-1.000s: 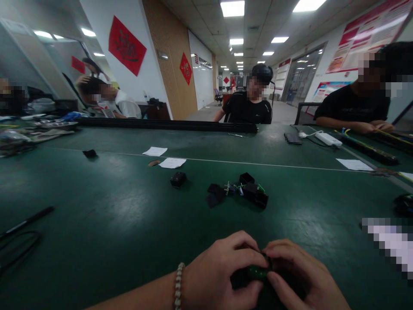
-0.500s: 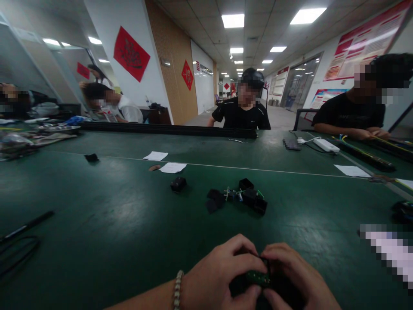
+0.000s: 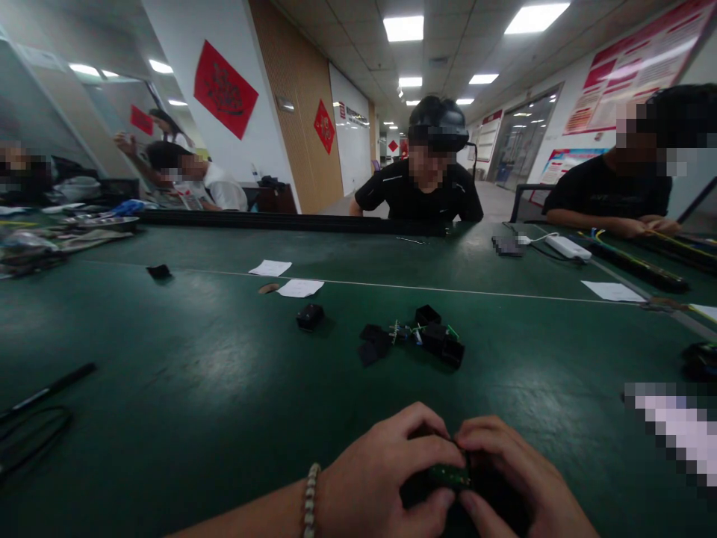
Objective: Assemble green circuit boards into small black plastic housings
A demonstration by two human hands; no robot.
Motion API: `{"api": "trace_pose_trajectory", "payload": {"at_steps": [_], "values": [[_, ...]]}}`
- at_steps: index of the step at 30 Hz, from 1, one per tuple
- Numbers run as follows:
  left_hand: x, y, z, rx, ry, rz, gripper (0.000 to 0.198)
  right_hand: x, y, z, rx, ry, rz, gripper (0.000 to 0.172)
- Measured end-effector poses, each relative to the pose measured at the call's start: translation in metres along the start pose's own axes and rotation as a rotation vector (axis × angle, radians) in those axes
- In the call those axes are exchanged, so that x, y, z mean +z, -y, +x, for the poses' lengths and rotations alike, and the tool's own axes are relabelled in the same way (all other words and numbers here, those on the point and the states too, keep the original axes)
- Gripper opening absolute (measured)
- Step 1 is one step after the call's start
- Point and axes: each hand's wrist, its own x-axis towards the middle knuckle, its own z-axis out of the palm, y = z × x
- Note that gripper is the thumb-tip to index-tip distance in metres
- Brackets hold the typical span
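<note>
Close to me at the bottom of the view, my left hand [image 3: 400,471] pinches a small green circuit board [image 3: 449,476] between thumb and fingers. A beaded bracelet circles that wrist. My right hand [image 3: 518,478] closes from the other side around what looks like a black casing, mostly hidden in shadow, at the board's right end. Whether the board sits inside the casing I cannot tell. Farther off lies a pile of black open boxes [image 3: 440,340], with small circuit boards [image 3: 400,331] and thin black plates [image 3: 373,345] beside it. A single black box [image 3: 310,317] stands to their left.
On the green table [image 3: 224,396] lie white papers [image 3: 301,288], a black pen-like tool [image 3: 50,392] with a cable at left, and a blurred pinkish object [image 3: 680,430] at right. A white power strip [image 3: 567,247] lies farther back. Several people sit around, one co-worker [image 3: 420,187] straight across.
My hands keep their grip on the circuit board, which has tilted slightly. The co-worker across has leaned forward and lowered their head.
</note>
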Motion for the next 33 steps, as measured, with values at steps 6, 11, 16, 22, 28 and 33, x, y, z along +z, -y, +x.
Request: {"api": "trace_pose_trajectory", "payload": {"at_steps": [6,11,16,22,28,33], "values": [[-0.0008,-0.0007,-0.0002,-0.003,0.011,0.011,0.040,-0.0006,0.0009,-0.0008,0.018,0.009,0.006,0.047],[-0.0002,-0.0006,-0.0005,-0.006,0.009,0.001,0.041,0.0007,0.0017,-0.0010,0.026,0.024,0.007,0.047],[-0.0008,-0.0019,0.0002,0.001,0.001,0.018,0.037,0.0006,0.0019,-0.0027,0.029,0.025,-0.013,0.046],[-0.0017,-0.0030,0.0003,0.020,0.000,0.034,0.037,0.0004,0.0021,-0.0020,0.024,0.031,0.012,0.045],[0.0007,-0.0014,-0.0001,0.019,-0.039,0.008,0.038,0.0001,0.0017,-0.0008,0.039,0.043,0.031,0.043],[0.0019,-0.0015,-0.0005,0.033,-0.063,0.018,0.035,0.0002,0.0016,-0.0016,0.034,0.018,0.026,0.046]]}}
